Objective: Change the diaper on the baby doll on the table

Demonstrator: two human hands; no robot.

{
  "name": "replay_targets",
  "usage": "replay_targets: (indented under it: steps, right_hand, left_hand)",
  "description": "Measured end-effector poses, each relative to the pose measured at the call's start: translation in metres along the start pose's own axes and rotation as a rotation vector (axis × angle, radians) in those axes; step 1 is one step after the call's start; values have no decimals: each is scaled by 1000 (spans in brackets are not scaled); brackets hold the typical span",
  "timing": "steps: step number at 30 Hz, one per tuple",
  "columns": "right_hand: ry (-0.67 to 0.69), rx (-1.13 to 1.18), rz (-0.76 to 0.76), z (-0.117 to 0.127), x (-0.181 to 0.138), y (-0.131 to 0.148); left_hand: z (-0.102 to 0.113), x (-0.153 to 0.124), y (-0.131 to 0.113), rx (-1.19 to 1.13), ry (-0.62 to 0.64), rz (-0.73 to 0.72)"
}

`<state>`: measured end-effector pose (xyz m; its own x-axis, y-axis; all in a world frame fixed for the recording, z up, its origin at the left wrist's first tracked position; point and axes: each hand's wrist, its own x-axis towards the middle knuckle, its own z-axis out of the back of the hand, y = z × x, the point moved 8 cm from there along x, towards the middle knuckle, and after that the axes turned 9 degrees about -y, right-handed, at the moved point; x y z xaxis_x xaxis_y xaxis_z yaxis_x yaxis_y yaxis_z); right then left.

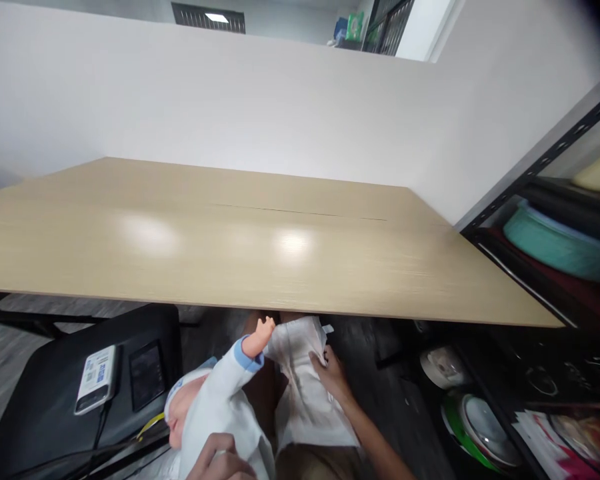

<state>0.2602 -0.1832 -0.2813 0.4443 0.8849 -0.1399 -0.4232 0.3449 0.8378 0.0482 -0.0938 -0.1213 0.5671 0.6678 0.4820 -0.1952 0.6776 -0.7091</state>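
A baby doll (215,407) in a white suit with a blue cuff lies across my lap below the table edge, one small arm raised. My left hand (223,459) rests on the doll's body at the bottom of the view, fingers curled over the cloth. My right hand (330,373) lies flat with fingers spread on a white diaper (305,393) that is spread over my lap beside the doll. The doll's raised hand touches the top of the diaper.
A wide light wooden table (260,247) fills the middle, against a white wall. A black chair (60,400) at left carries a power bank (96,379) and a dark device (146,375). Black shelving (555,200) at right holds a teal bowl (560,243), dishes (480,427) and papers.
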Motion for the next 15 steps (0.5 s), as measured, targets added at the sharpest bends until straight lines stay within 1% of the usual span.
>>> replay_targets:
  steps: [2,4,6,8,9,11,13,15]
  right_hand:
    - [11,-23,14,5,-7,3]
    - [-5,-79,26,19,-15,11]
    - [-42,-142,73,38,-28,27]
    - [-38,-138,159,55,-47,51]
    - [1,-103,191,59,-58,63]
    - [137,2,216,60,-85,84]
    - [332,50,232,50,-116,96]
    - [542,19,220,33,-146,96]
  left_hand:
    - [-6,4,1,4,-1,-11]
    - [-12,8,1,8,-2,-21]
    - [-20,9,-4,11,0,-26]
    - [-34,6,-13,12,6,-27]
    - [-44,4,-20,11,13,-28]
    - [-70,1,-38,13,38,-33]
    - [-101,-1,-58,29,83,-38]
    - [-129,0,-78,46,126,-43]
